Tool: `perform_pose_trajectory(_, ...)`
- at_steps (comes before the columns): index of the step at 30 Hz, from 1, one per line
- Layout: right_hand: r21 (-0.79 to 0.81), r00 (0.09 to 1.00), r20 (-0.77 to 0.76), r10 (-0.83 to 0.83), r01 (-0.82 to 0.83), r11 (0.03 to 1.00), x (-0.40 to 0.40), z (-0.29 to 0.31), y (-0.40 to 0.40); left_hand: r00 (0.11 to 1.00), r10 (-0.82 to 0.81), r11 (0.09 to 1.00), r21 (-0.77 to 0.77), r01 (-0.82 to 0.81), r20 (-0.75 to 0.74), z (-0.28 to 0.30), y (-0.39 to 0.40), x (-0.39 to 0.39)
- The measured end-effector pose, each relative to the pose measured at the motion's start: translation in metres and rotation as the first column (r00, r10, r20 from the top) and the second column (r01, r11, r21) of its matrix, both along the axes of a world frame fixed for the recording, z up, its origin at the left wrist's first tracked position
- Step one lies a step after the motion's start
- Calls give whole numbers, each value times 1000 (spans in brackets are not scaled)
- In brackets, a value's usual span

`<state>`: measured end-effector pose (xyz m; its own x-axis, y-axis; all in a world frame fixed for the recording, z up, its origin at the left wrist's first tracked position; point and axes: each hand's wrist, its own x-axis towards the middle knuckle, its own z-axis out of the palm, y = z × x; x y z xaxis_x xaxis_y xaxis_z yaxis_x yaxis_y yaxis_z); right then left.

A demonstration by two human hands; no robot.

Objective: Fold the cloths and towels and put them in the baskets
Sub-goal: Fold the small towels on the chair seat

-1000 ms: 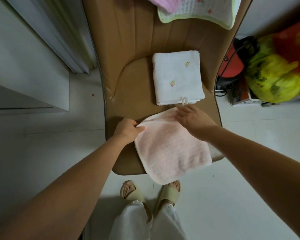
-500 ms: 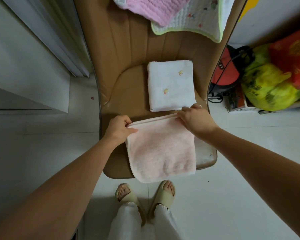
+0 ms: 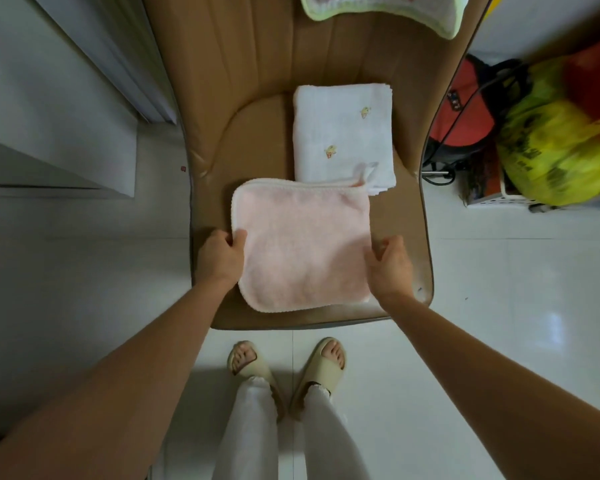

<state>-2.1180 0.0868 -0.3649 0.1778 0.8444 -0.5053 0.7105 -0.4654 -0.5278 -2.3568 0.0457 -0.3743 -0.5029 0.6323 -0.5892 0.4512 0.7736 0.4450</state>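
A pale pink towel [image 3: 300, 242] lies flat on the brown chair seat [image 3: 257, 133], its far edge overlapping the near edge of a folded white towel [image 3: 342, 133] with small embroidered figures. My left hand [image 3: 220, 259] grips the pink towel's left edge, thumb on top. My right hand [image 3: 388, 266] holds its right edge with curled fingers. A white cloth with green trim [image 3: 388, 12] hangs over the chair back. No basket is clearly in view.
Yellow and red plastic bags [image 3: 561, 140] and a red bag [image 3: 465, 109] sit on the floor right of the chair. A white wall panel [image 3: 56, 126] stands to the left. My sandalled feet [image 3: 284, 365] are on the tiled floor below the seat.
Both hands slid from the pink towel's far corners down to its side edges. The towel, which hung over the front of the seat, now lies wholly on the seat.
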Motion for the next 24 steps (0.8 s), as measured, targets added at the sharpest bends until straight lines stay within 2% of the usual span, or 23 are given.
perform_pose_trajectory(2, -162, 981, -126, -151, 130, 978, 5, -6, -17, 999, 31, 999, 7, -31, 44, 3, -20, 15)
perform_pose_trajectory(4, -221, 947, -209, -245, 198, 955, 6, -7, -25, 995, 68, 996, 46, -71, 72, 4, -34, 28)
perform_pose_trajectory(9, -186, 981, -119, -155, 131, 974, 6, -7, -42, 989, 150, 977, 152, -149, 5, 0, -60, 43)
perform_pose_trajectory(12, -95, 987, -95, -133, 124, 988, 4, -4, -64, 992, 110, 984, 144, -101, -62, -6, -71, 37)
perform_pose_trajectory(15, -27, 997, -78, -5, 3, 1000, 3, -3, -79, 991, 55, 990, 133, -39, -121, -8, -70, 26)
perform_pose_trajectory(18, -62, 997, -77, -1, -3, 998, 1, -6, -84, 991, -7, 991, 135, 26, -135, -4, -66, 20)
perform_pose_trajectory(21, -233, 958, -190, -216, 170, 958, -1, -2, -80, 1000, -16, 992, 129, 14, 11, 0, -69, 14)
perform_pose_trajectory(23, -313, 886, -289, -363, 271, 910, -3, 3, -74, 974, 32, 997, 61, -47, 224, -2, -74, 8)
perform_pose_trajectory(24, -322, 876, -297, -380, 283, 903, -4, 6, -69, 947, 51, 998, 6, -56, 317, -2, -76, 4)
